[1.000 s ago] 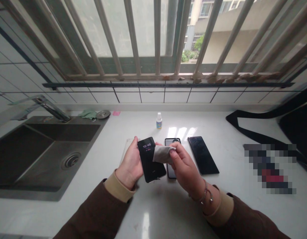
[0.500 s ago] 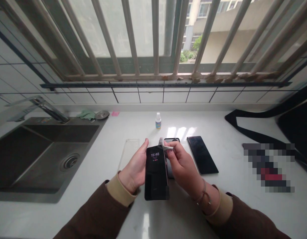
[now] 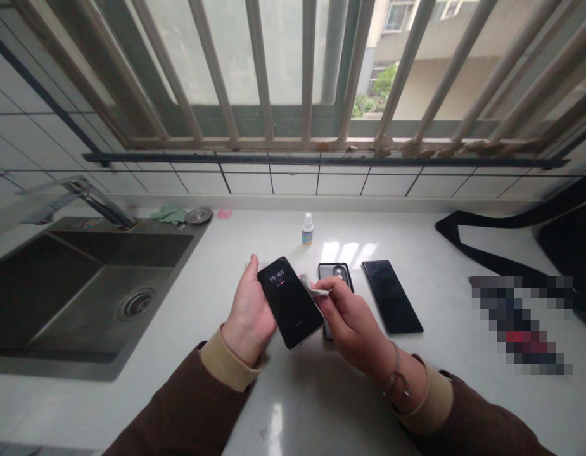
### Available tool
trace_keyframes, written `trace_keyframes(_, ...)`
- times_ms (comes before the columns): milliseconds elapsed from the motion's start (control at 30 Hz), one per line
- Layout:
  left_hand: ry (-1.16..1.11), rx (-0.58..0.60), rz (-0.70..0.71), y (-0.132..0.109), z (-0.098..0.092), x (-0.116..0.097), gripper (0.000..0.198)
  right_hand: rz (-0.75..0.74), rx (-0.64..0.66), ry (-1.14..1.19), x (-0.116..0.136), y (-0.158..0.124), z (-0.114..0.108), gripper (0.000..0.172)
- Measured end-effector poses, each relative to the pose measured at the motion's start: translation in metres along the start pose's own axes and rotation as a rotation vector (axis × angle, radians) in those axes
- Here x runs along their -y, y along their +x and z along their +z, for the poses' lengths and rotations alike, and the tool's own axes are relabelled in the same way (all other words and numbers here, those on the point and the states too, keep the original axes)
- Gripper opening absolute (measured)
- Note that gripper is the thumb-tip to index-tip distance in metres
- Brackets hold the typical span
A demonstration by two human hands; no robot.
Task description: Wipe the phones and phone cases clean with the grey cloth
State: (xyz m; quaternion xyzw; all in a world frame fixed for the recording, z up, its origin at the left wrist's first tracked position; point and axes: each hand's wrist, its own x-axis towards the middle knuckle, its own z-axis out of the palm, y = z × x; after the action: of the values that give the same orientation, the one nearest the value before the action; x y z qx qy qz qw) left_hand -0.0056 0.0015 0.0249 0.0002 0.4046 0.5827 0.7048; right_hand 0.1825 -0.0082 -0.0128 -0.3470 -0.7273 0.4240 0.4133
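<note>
My left hand [image 3: 249,310] grips a black smartphone [image 3: 290,310], its lit screen showing 15:48. My right hand [image 3: 352,320] pinches a small grey cloth [image 3: 312,285] against the phone's right edge. Under my right hand, a dark phone with a round camera bump [image 3: 335,273] lies on the white counter [image 3: 283,405], partly hidden. A black smartphone [image 3: 392,296] lies flat to its right. Behind my left hand, a sliver of a clear phone case [image 3: 249,263] shows. A small spray bottle [image 3: 307,229] stands farther back.
A steel sink [image 3: 97,291] with a faucet [image 3: 102,206] lies left, with a green cloth [image 3: 169,215] and a round metal cover [image 3: 198,215] behind it. A black strap [image 3: 492,228] lies right, beside a pixelated patch [image 3: 521,323]. Barred windows rise behind the tiled backsplash.
The held phone has swung from upright to tilted, its top leaning left. The cloth stays pinched at its right edge, lower than half a second ago.
</note>
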Motion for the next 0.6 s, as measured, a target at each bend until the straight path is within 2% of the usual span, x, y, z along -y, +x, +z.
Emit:
trace_keyframes(200,-0.065,0.002,0.024,-0.001,0.000,-0.002,0.051,0.043,0.003,0.029,-0.005,0.002,0.001,0.021)
trace_keyframes(400,0.055,0.066,0.001,-0.004,-0.001,0.009,0.051,0.162,0.026,0.083,-0.015,0.003,0.004,0.028)
trace_keyframes(500,0.118,0.072,0.060,-0.007,0.000,0.017,0.049,0.178,0.014,0.098,-0.017,0.004,0.005,0.027)
trace_keyframes(600,0.126,0.037,0.178,-0.007,0.001,0.017,0.041,0.186,0.014,0.100,-0.018,0.004,0.006,0.027)
